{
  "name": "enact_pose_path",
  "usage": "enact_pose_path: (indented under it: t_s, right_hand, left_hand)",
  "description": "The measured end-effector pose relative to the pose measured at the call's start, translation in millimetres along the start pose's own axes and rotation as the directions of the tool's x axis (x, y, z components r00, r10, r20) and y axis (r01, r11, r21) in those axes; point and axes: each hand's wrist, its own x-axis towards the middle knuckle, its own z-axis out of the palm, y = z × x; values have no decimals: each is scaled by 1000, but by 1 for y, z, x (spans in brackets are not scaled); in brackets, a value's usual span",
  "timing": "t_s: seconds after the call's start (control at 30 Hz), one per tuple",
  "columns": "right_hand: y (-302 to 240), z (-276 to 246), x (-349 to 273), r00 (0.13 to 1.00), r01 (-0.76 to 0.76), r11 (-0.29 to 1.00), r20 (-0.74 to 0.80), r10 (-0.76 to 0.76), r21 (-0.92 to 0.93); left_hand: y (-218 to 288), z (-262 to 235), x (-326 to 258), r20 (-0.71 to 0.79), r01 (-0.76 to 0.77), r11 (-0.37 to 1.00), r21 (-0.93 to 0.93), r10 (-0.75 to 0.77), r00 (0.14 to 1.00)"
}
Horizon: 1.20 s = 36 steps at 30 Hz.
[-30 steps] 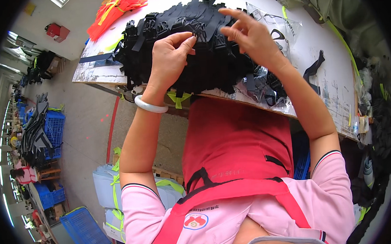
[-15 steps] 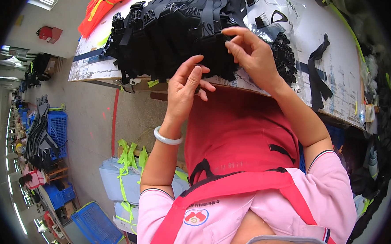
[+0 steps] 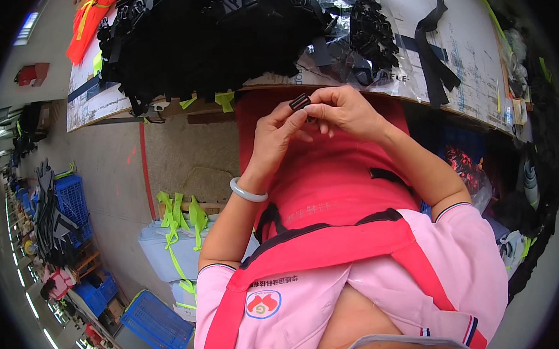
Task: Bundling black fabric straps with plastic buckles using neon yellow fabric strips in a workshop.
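Observation:
A small black plastic buckle point(image 3: 300, 102) with slots is held up in front of the red apron. The thumb and fingers of my left hand point(image 3: 272, 135) pinch it from one side. From the other side my right hand point(image 3: 352, 115) closes on it with thumb and forefinger, and the fingertips of both hands nearly meet. Beyond them, a thick heap of black webbing straps point(image 3: 203, 52) with buckles along its top hangs over the table's front edge. A clear plastic bag of black buckles point(image 3: 373, 34) lies to its right.
The white worn tabletop point(image 3: 469, 57) carries a loose black strap point(image 3: 433, 52) at the right. Orange fabric point(image 3: 85, 26) lies at the far left corner. Below left are grey-blue bundles tied with yellow-green strips point(image 3: 160, 241) and a blue crate point(image 3: 154, 323). A person point(image 3: 59, 282) is in the distance.
Both hands have come down from the strap heap and drawn together in front of the apron. The buckle now shows between them. The view has shifted, with the table higher in it.

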Motion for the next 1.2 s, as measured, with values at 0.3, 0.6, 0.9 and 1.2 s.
enact_pose_path:
  t_s: [0.3,0.6,0.9,1.2]
  right_hand:
    - [17,-57,-50,860,194,800,-294,-418,-569]
    - [57,-236,-136,454,-505,462,-680,-576,-729]
    - [16,-147,-107,737,219,970,-669,-94,104]
    - [42,-41,-74,949,32,987,-314,19,155]
  left_hand:
    - [-16,15,9,-73,72,997,-21,-73,995]
    - [-33,19,17,-27,207,978,40,-206,978]
    - [-22,53,24,66,68,978,195,-83,994]
    - [-18,50,29,159,-37,973,228,0,987]
